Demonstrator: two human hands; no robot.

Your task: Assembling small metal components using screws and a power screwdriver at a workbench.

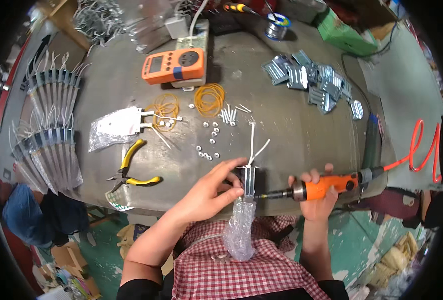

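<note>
At the table's near edge my left hand (216, 187) is closed around a narrow metal part (250, 181) with two white wires (253, 150) rising from its far end. A clear bubble-wrap sleeve (240, 232) hangs from its near end over the apron. My right hand (319, 200) grips an orange power screwdriver (329, 187) held sideways. Its dark bit (271, 195) points left and meets the metal part's right side near the lower end; the exact contact is too small to tell. A red coiled cord (417, 145) runs from the tool's back.
Yellow-handled pliers (129, 167), a bagged white part (119, 127), rubber bands (209, 100) and small white rings (213, 141) lie to the left and middle. Beyond are an orange multimeter (174, 66), stacked metal plates (314, 80) and a solder spool (277, 27). Wired strips (49, 130) fan out far left.
</note>
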